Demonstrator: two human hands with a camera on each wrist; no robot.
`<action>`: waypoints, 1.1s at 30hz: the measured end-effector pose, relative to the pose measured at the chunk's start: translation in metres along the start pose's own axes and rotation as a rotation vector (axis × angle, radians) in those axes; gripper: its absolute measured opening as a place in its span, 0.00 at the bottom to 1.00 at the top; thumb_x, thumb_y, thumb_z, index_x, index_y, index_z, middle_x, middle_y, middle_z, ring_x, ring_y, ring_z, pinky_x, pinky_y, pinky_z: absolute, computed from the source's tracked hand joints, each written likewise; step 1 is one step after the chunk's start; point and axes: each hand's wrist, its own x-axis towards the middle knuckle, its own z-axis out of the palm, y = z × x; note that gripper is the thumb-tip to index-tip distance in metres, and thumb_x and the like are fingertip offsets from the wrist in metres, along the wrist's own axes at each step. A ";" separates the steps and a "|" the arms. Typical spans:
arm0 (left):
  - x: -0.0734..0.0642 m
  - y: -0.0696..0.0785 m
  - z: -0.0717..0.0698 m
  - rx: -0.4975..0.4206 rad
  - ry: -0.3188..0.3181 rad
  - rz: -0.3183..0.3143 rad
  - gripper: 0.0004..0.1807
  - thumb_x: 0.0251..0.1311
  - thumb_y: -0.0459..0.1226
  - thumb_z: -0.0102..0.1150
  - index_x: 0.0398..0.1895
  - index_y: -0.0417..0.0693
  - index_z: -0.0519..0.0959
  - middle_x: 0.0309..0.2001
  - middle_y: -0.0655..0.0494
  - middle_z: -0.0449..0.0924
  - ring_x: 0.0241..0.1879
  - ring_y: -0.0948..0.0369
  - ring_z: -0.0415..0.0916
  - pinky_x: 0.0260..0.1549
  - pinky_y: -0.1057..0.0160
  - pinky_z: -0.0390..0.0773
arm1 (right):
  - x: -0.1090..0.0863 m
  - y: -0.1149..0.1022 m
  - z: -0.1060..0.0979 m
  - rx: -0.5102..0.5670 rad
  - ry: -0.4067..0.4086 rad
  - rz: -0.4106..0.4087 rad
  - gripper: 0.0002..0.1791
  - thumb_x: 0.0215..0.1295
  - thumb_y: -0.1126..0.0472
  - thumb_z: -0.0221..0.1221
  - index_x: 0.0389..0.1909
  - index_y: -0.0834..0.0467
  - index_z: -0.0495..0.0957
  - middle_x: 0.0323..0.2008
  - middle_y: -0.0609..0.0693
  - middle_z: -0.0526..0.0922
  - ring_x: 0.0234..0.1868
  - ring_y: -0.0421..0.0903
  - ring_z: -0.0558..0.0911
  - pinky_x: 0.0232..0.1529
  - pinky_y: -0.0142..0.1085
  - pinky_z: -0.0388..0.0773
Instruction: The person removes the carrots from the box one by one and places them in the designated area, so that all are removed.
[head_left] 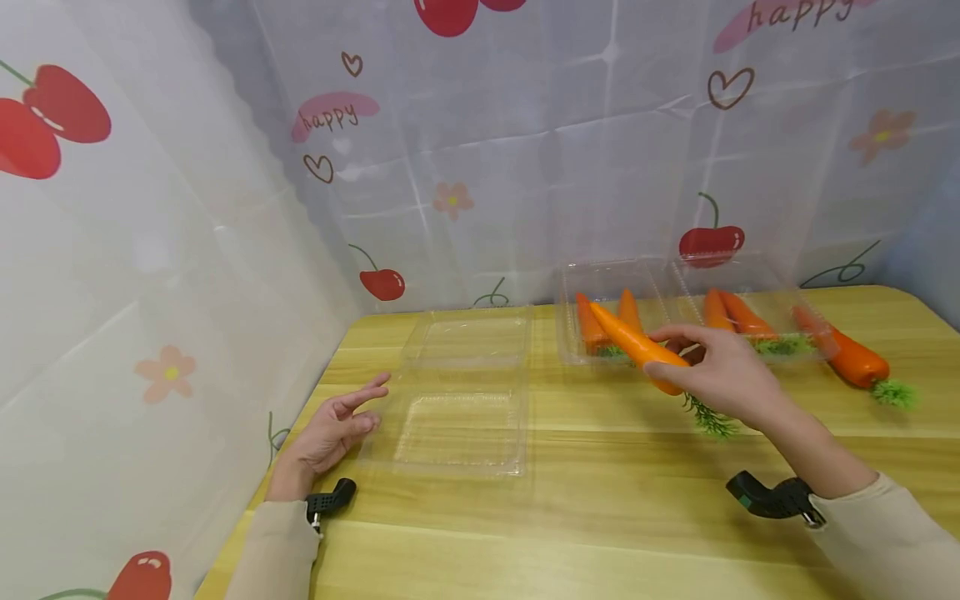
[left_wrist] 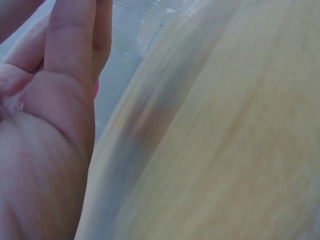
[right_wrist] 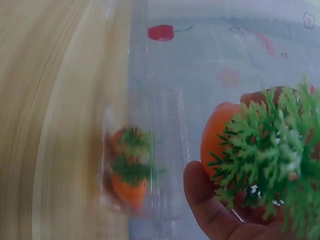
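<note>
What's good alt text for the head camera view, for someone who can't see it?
A person's right hand holds an orange carrot with a green leafy top over a wooden table. More carrots lie in clear plastic containers behind it, with a loose carrot at their right. The left hand is beside an open clear container.

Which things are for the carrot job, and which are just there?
Probably for the job:
carrot in the right hand
open clear box beside the left hand
clear boxes holding more carrots
maybe the carrot at far right

Just there:
table
cherry-patterned cloth
black wrist gadgets
</note>
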 end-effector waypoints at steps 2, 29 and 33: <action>0.000 0.000 0.000 -0.002 0.000 -0.001 0.27 0.71 0.17 0.46 0.73 0.31 0.67 0.84 0.54 0.47 0.42 0.68 0.81 0.48 0.72 0.83 | -0.002 0.007 -0.006 -0.024 0.021 0.003 0.33 0.67 0.39 0.66 0.64 0.56 0.78 0.50 0.59 0.83 0.39 0.49 0.82 0.28 0.37 0.81; 0.000 0.004 -0.001 0.006 -0.017 0.003 0.27 0.71 0.17 0.45 0.74 0.28 0.65 0.84 0.54 0.46 0.41 0.68 0.80 0.47 0.72 0.83 | -0.023 0.080 -0.086 -0.091 0.403 0.213 0.37 0.75 0.42 0.57 0.71 0.67 0.68 0.57 0.71 0.72 0.32 0.38 0.72 0.19 0.33 0.75; -0.001 0.004 -0.002 0.002 -0.018 0.003 0.27 0.71 0.16 0.43 0.74 0.29 0.65 0.84 0.55 0.47 0.41 0.68 0.80 0.47 0.72 0.83 | -0.021 0.099 -0.096 -0.057 0.470 0.265 0.37 0.76 0.43 0.55 0.75 0.64 0.65 0.57 0.66 0.71 0.37 0.44 0.70 0.21 0.28 0.71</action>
